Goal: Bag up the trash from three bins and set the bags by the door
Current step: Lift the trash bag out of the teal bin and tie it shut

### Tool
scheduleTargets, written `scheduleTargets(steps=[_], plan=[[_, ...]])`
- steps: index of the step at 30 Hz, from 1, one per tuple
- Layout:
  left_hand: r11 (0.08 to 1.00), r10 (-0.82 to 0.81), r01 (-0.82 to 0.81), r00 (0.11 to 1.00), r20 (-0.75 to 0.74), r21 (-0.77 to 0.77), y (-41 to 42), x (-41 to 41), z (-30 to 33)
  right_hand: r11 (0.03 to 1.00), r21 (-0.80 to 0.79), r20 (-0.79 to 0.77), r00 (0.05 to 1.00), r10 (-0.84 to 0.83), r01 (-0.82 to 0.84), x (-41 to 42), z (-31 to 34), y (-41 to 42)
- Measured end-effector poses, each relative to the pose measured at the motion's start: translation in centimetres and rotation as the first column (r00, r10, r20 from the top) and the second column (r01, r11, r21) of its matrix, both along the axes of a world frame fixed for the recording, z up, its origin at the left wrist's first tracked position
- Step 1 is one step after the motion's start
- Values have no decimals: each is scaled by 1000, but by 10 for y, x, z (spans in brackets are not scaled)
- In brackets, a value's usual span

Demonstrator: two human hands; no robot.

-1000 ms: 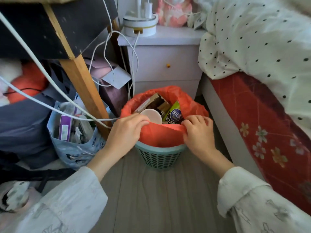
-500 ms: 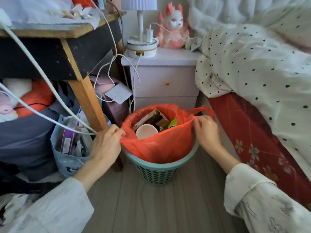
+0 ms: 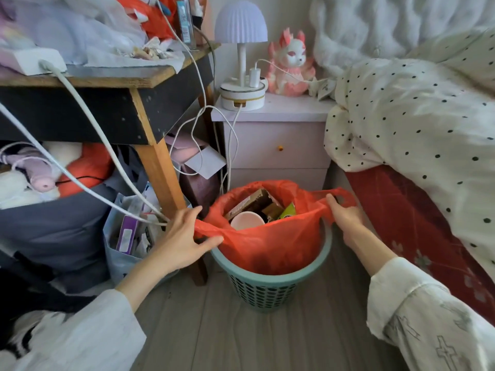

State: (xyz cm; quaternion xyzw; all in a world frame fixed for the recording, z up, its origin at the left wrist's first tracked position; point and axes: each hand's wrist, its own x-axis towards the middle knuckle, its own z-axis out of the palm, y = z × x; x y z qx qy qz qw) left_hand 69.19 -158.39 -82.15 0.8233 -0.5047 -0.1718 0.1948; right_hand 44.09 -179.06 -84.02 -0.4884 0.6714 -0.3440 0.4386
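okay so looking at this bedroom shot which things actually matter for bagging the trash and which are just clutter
Belongs to the job:
orange bag, left hand and right hand each gripping a side of it
green bin
trash inside, such as the pink cup

Just lying about:
lamp
fox figurine
dotted duvet
blue tote

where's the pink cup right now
In the head view the pink cup sits inside the orange bag in the teal bin, left of centre, beside the brown boxes.
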Motion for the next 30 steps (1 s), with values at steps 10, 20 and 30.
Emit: scheduleTargets(steps=[10,20,30], plan=[[952,54,121,838,543,-282,4,8,19,982,-170,202,973,115,-80,9,0,4],[851,47,-13,998,52,-525,-38,-14,52,951,-295,479,846,234,-97,23,64,20],[915,-7,-372,374,-927,-157,-41,-13,85,587,78,-878,223,423,-806,27,83,42]])
